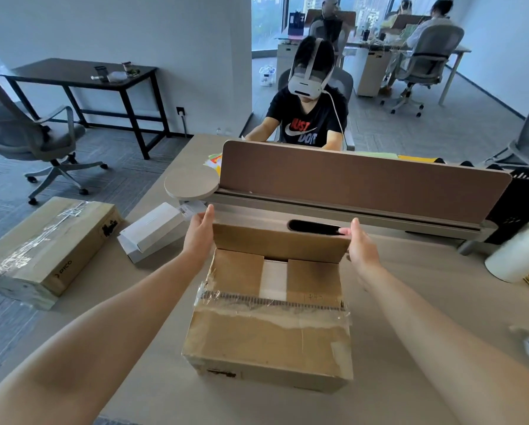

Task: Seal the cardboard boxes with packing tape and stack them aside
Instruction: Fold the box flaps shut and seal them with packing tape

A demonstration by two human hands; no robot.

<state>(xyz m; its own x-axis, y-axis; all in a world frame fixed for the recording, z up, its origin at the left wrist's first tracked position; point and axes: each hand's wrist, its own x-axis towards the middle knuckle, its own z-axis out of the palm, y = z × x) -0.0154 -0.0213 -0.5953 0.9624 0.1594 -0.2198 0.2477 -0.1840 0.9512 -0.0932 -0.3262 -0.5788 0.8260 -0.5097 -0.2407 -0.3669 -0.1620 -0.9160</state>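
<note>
A brown cardboard box (269,342) stands on the beige desk in front of me. Its near flap lies down, with torn clear tape along its edge. Two inner side flaps are folded in, and a white item (274,279) shows between them. The far flap (280,240) stands upright. My left hand (199,233) holds the flap's left end, fingers up along the edge. My right hand (361,245) grips its right end, thumb in front and fingertips curled over the top corner.
A taped cardboard box (46,250) lies at the desk's left edge. Two white boxes (152,233) sit between it and my left hand. A desk divider (364,176) runs behind, with a seated person beyond. A white roll (514,259) stands at the right.
</note>
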